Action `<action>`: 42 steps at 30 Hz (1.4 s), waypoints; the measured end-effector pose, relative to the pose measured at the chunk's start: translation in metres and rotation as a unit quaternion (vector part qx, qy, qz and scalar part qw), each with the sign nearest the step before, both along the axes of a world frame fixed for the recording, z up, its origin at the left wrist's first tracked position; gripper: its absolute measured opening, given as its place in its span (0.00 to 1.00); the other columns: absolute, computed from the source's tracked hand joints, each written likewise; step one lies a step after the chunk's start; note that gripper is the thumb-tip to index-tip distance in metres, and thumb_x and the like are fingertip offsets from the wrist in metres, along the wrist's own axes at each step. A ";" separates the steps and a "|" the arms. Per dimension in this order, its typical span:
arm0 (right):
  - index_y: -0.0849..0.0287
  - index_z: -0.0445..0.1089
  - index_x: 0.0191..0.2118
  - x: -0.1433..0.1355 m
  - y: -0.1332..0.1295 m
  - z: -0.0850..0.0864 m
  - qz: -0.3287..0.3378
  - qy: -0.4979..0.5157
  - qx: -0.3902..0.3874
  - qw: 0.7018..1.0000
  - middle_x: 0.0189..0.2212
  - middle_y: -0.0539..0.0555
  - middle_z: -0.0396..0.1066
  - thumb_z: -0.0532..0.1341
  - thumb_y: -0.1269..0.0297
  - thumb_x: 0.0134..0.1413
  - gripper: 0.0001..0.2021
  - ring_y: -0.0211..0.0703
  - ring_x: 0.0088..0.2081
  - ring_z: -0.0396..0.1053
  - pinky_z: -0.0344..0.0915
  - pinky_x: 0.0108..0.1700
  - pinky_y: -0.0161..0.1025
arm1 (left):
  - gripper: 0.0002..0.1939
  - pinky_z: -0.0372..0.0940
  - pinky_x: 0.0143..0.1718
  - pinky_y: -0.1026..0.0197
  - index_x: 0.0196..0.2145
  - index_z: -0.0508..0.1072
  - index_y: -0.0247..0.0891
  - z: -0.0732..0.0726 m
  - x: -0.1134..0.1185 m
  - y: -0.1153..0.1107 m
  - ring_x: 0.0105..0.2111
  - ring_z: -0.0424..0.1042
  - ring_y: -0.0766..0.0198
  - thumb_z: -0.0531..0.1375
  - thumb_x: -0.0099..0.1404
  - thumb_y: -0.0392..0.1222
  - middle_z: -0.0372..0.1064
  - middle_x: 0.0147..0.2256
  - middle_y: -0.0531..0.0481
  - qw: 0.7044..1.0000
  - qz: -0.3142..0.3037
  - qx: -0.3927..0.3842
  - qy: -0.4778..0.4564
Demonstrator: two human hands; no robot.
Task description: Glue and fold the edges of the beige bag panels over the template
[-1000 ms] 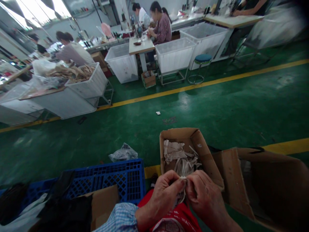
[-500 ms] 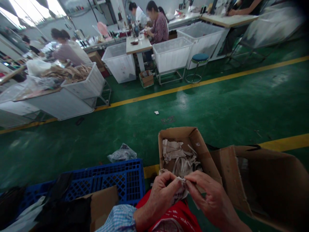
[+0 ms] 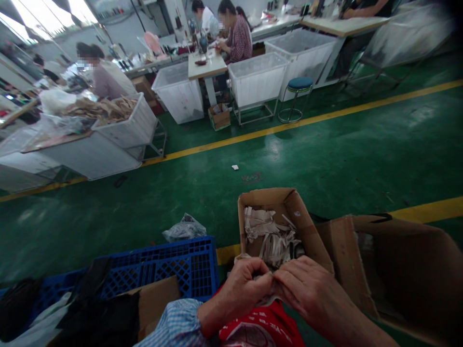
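Note:
My left hand [image 3: 244, 285] and my right hand [image 3: 307, 284] meet close together above a red printed apron [image 3: 265, 322]. Both are closed, thumbs and fingers pinching a small pale piece of fabric [image 3: 269, 301]. Most of that piece is hidden behind my fingers; a little shows below them and at the upper left. Just beyond my hands stands an open cardboard box [image 3: 269, 195] with beige scraps [image 3: 277, 241] inside. A blue checked sleeve [image 3: 177, 323] covers my left forearm.
To the right, a larger open carton [image 3: 356, 270] leans near the box. A blue plastic pallet [image 3: 181, 270] lies left, bearing cardboard and black material. A clear plastic bag [image 3: 185, 227] rests behind it. White bins [image 3: 258, 82], a stool [image 3: 299, 86] and seated people are across the green floor.
My right hand has turned so its back faces up and its fingers cover more of the fabric. Both hands stay together at the piece; the view has shifted slightly.

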State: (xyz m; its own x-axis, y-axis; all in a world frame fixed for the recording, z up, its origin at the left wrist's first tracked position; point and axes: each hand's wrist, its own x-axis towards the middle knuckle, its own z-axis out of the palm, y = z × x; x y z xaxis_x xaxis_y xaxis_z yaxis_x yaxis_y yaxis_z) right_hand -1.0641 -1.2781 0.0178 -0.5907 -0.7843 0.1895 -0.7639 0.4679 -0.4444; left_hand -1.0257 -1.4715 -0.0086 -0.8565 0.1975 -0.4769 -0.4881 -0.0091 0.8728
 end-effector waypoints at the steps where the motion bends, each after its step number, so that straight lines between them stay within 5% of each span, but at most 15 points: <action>1: 0.57 0.67 0.37 0.001 0.000 0.000 0.011 0.002 0.007 1.000 0.29 0.48 0.69 0.53 0.71 0.73 0.11 0.44 0.31 0.65 0.54 0.39 0.44 | 0.11 0.52 0.27 0.63 0.24 0.70 0.37 0.000 0.001 -0.001 0.26 0.59 0.67 0.61 0.59 0.46 0.65 0.24 0.54 1.000 -0.007 0.002 -0.001; 6: 0.57 0.66 0.35 0.002 -0.004 -0.002 -0.016 0.055 -0.046 0.997 0.27 0.49 0.67 0.53 0.75 0.69 0.10 0.43 0.30 0.63 0.55 0.39 0.43 | 0.13 0.52 0.26 0.63 0.25 0.68 0.37 -0.001 0.006 0.003 0.25 0.57 0.68 0.62 0.61 0.48 0.61 0.23 0.55 1.000 0.007 0.021 -0.003; 10: 0.57 0.67 0.37 0.005 -0.008 -0.013 -0.142 0.124 -0.118 0.975 0.28 0.50 0.69 0.56 0.78 0.64 0.09 0.42 0.32 0.67 0.60 0.39 0.41 | 0.19 0.52 0.28 0.63 0.27 0.66 0.39 -0.002 0.012 0.009 0.26 0.56 0.68 0.62 0.66 0.55 0.59 0.25 0.56 0.998 0.050 0.035 0.034; 12: 0.56 0.68 0.37 0.012 -0.011 -0.022 -0.231 0.075 -0.166 0.956 0.28 0.49 0.71 0.58 0.73 0.64 0.06 0.41 0.29 0.68 0.62 0.34 0.38 | 0.22 0.52 0.30 0.62 0.26 0.66 0.39 -0.003 0.015 0.012 0.28 0.55 0.67 0.63 0.68 0.57 0.58 0.25 0.56 0.995 0.075 0.030 0.062; 14: 0.55 0.69 0.37 0.023 -0.014 -0.032 -0.340 -0.080 -0.220 0.911 0.25 0.48 0.70 0.58 0.65 0.66 0.05 0.39 0.24 0.67 0.61 0.26 0.35 | 0.24 0.53 0.31 0.63 0.25 0.65 0.38 -0.005 0.017 0.015 0.29 0.56 0.67 0.63 0.68 0.59 0.58 0.26 0.55 0.993 0.092 0.027 0.075; 17: 0.55 0.69 0.35 0.037 -0.017 -0.039 -0.439 -0.326 -0.273 0.791 0.20 0.46 0.67 0.59 0.52 0.66 0.14 0.38 0.18 0.62 0.56 0.19 0.34 | 0.25 0.55 0.31 0.64 0.28 0.67 0.38 -0.006 0.018 0.016 0.29 0.58 0.67 0.62 0.67 0.63 0.62 0.27 0.53 0.993 0.086 0.050 0.058; 19: 0.56 0.70 0.34 0.041 -0.018 -0.037 -0.454 -0.369 -0.270 0.765 0.19 0.46 0.66 0.60 0.48 0.64 0.16 0.37 0.18 0.61 0.55 0.19 0.34 | 0.25 0.56 0.30 0.64 0.33 0.70 0.38 -0.006 0.017 0.015 0.28 0.60 0.67 0.63 0.66 0.65 0.65 0.28 0.53 0.993 0.075 0.077 0.045; 24: 0.54 0.73 0.35 0.030 -0.014 -0.021 -0.333 -0.121 -0.196 0.914 0.27 0.47 0.73 0.61 0.60 0.66 0.08 0.38 0.27 0.70 0.65 0.28 0.33 | 0.25 0.56 0.27 0.66 0.36 0.75 0.36 -0.005 0.012 0.017 0.25 0.61 0.69 0.70 0.58 0.63 0.67 0.26 0.54 0.989 0.122 0.069 0.038; 26: 0.54 0.73 0.37 0.026 -0.014 -0.017 -0.269 -0.001 -0.181 0.946 0.30 0.47 0.75 0.60 0.65 0.67 0.05 0.37 0.31 0.72 0.67 0.34 0.33 | 0.23 0.54 0.25 0.66 0.31 0.75 0.36 -0.005 0.010 0.019 0.23 0.59 0.70 0.70 0.59 0.61 0.64 0.23 0.55 0.989 0.139 0.050 0.032; 31: 0.57 0.69 0.40 0.024 -0.017 -0.017 -0.235 0.097 -0.154 0.955 0.32 0.50 0.73 0.57 0.71 0.69 0.04 0.38 0.34 0.70 0.66 0.40 0.35 | 0.17 0.53 0.25 0.66 0.26 0.78 0.34 0.000 0.005 0.020 0.24 0.60 0.69 0.72 0.56 0.52 0.67 0.23 0.53 0.989 0.141 0.019 0.026; 42: 0.56 0.66 0.40 0.027 -0.023 -0.013 -0.249 0.074 -0.197 0.945 0.32 0.50 0.70 0.56 0.73 0.66 0.05 0.38 0.33 0.70 0.68 0.37 0.33 | 0.07 0.54 0.25 0.66 0.24 0.73 0.35 0.016 -0.009 0.016 0.24 0.62 0.69 0.64 0.51 0.42 0.69 0.24 0.51 0.998 0.059 0.028 -0.003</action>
